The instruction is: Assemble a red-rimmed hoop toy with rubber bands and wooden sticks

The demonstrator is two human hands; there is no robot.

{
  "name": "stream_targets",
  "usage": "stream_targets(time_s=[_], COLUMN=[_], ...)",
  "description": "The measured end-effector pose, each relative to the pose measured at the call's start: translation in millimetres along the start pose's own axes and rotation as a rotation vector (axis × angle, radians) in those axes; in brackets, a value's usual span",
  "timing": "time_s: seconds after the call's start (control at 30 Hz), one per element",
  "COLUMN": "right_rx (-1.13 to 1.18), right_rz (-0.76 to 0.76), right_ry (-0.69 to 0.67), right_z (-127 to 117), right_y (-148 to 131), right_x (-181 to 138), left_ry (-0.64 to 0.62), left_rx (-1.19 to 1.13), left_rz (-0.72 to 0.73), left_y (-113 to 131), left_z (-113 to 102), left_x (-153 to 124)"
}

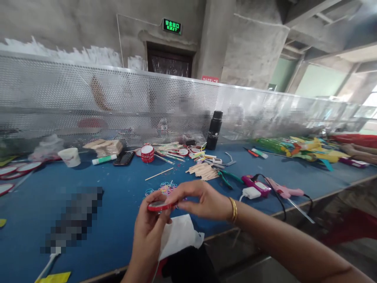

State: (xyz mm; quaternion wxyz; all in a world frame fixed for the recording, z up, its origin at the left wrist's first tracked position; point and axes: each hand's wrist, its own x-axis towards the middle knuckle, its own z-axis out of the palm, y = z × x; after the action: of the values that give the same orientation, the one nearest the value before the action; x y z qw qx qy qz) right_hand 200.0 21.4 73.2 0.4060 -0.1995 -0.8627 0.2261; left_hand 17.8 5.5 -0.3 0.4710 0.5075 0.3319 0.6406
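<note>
My left hand [150, 232] is closed around a small round red-rimmed mirror [159, 206], held tilted above the front edge of the table. From the right, my right hand [198, 200] pinches the mirror's edge between thumb and fingers; a gold bracelet is on that wrist. Just below the hands hangs a crumpled white sheet [181, 236], partly covered by my left hand. Right behind the mirror lies a pile of small colourful rubber bands [167, 188], partly hidden by my fingers.
Wooden sticks [203, 169], green-handled pliers [226, 179], a pink glue gun [284, 189] and its cable lie to the right. A black bottle [215, 130] stands against the perforated metal screen [123, 98]. Red-rimmed discs [147, 153], a phone [124, 158] and a paper cup [70, 157] sit farther back.
</note>
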Motion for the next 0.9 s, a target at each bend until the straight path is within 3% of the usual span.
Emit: stream_targets(time_s=[0.07, 0.13, 0.17, 0.23, 0.33, 0.47, 0.6, 0.77, 0.9], right_rx=[0.066, -0.133, -0.325, -0.758, -0.902, -0.944, -0.929, -0.807, -0.642], right_rz=[0.079, 0.196, 0.270, 0.364, 0.393, 0.430, 0.483, 0.561, 0.653], right_ry=[0.064, 0.100, 0.066, -0.129, -0.265, -0.360, -0.362, -0.264, -0.115], right_z=[-17.4, -30.1, -33.5, -33.9, -23.9, -9.5, -10.1, -18.5, -8.5], right_y=[28.8, 63.1, 80.4, 111.6, 146.4, 171.2, 179.9, 181.9, 192.1], right_x=[15.0, 35.1, 45.6, 64.5, 82.6, 87.9, 80.7, 79.2, 106.9], left_ry=[-0.008, -0.072, -0.109, -0.166, -0.232, -0.262, -0.233, -0.248, -0.246], left_rx=[0.052, 0.101, 0.130, 0.192, 0.296, 0.386, 0.416, 0.427, 0.395], left_rz=[0.039, 0.102, 0.134, 0.195, 0.260, 0.265, 0.260, 0.296, 0.359], left_y=[4.2, 6.3, 6.7, 7.1, 8.1, 9.5, 9.6, 7.8, 1.3], left_z=[-0.3, -0.4, -0.7, -1.8, -4.5, -6.5, -5.3, -5.1, -5.9], left_x=[1.1, 1.9, 1.9, 1.1, -1.3, -2.8, -2.5, -4.2, -4.9])
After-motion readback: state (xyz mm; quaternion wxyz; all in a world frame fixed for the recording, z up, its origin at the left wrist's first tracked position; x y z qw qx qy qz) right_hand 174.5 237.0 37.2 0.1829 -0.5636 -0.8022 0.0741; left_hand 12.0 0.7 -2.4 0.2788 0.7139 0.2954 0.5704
